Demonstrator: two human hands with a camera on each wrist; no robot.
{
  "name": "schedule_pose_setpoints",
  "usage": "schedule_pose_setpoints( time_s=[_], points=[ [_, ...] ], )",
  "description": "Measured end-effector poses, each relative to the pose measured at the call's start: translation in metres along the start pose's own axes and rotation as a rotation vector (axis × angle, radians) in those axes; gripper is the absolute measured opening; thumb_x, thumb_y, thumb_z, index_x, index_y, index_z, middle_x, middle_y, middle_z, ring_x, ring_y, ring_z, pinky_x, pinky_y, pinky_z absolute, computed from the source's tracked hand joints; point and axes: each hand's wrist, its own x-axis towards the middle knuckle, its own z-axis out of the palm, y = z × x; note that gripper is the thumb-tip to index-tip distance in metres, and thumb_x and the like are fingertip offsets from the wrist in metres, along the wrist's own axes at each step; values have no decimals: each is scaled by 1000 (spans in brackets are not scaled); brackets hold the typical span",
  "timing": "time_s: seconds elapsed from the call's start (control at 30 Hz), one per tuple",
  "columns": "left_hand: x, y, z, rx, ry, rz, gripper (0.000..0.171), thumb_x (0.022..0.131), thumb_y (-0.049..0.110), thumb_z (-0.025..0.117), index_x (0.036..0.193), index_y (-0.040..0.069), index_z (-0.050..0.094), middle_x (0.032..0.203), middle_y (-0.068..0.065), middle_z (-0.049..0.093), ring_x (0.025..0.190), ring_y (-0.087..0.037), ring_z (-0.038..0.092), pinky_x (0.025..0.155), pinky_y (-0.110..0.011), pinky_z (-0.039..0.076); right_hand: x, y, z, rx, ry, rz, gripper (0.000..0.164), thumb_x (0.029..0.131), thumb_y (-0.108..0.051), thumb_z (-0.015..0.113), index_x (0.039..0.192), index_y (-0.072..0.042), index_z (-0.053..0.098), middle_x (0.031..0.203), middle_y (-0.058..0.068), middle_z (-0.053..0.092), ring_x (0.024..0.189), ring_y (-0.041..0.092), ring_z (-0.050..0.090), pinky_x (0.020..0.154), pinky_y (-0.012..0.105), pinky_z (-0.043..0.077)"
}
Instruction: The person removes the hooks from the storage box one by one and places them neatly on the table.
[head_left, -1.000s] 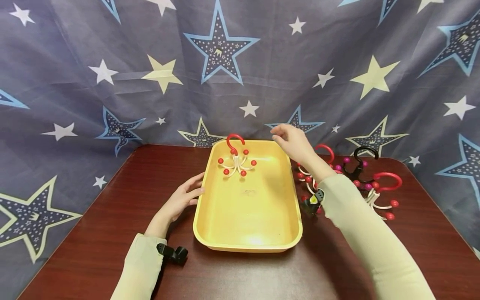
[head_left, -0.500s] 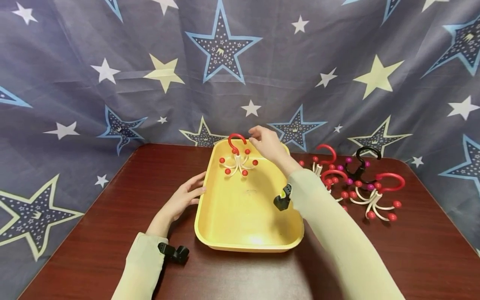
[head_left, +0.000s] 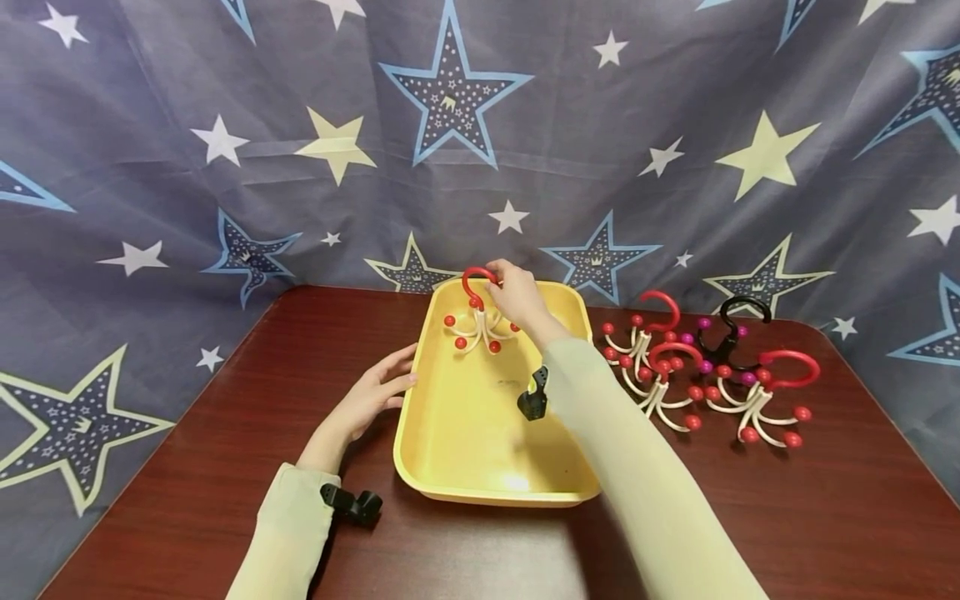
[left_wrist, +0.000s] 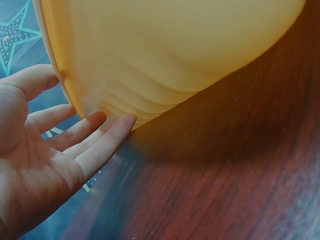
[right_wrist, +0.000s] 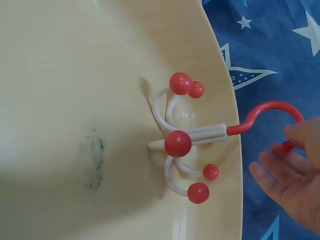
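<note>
A white hook hanger (head_left: pixel 480 325) with curved arms, red ball tips and a red hook stands upright at the far end inside the yellow tray (head_left: pixel 487 433). My right hand (head_left: pixel 521 296) reaches over the tray. In the right wrist view its thumb and fingers (right_wrist: pixel 295 132) close round the end of the red hook (right_wrist: pixel 275 105). My left hand (head_left: pixel 367 396) touches the tray's left side from outside; in the left wrist view its straight, spread fingers (left_wrist: pixel 112 137) lie against the rim and the ribbed wall.
Several more hook hangers lie on the brown table right of the tray: white ones with red hooks (head_left: pixel 753 404) and a black one (head_left: pixel 726 342) with purple balls. A star-printed cloth (head_left: pixel 300 83) hangs behind the table. A dark smudge (right_wrist: pixel 96 160) marks the tray floor.
My right hand has moved left from the tray's far right corner to the hanger's red hook and taken hold of it. My left hand keeps its place at the tray.
</note>
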Motion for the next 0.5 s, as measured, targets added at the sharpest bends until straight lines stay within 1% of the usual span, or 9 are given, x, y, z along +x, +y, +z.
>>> schedule_pose_setpoints(
  time_s=[0.1, 0.23, 0.33, 0.5],
  points=[
    [0, -1, 0, 3, 3, -3, 58, 92, 24, 54, 143, 18, 28, 139, -16, 38, 114, -30, 51, 82, -36, 51, 2, 1, 3, -6, 11, 2, 34, 90, -14, 53, 124, -8, 53, 109, 9, 64, 100, 22, 58, 89, 34, 45],
    [1, -1, 1, -24, -9, 5, 59, 92, 22, 53, 144, 17, 27, 139, -18, 37, 115, -32, 50, 81, -36, 51, 4, 1, 5, -37, 29, -21, 31, 91, -11, 52, 121, -9, 55, 108, 8, 64, 97, 22, 59, 86, 34, 46],
    [1, -1, 2, -46, -12, 10, 58, 92, 20, 54, 144, 16, 27, 139, -18, 37, 115, -33, 49, 81, -36, 51, 5, 0, 6, -62, 39, -51, 29, 90, -9, 52, 118, -9, 57, 108, 8, 65, 97, 22, 59, 86, 34, 46],
    [1, -1, 0, -41, -7, 6, 58, 92, 21, 54, 143, 16, 27, 139, -18, 37, 114, -33, 50, 80, -35, 52, 6, -6, 4, -92, 23, -72, 27, 91, -7, 51, 117, -8, 58, 108, 9, 64, 101, 24, 59, 88, 34, 46]
  ],
)
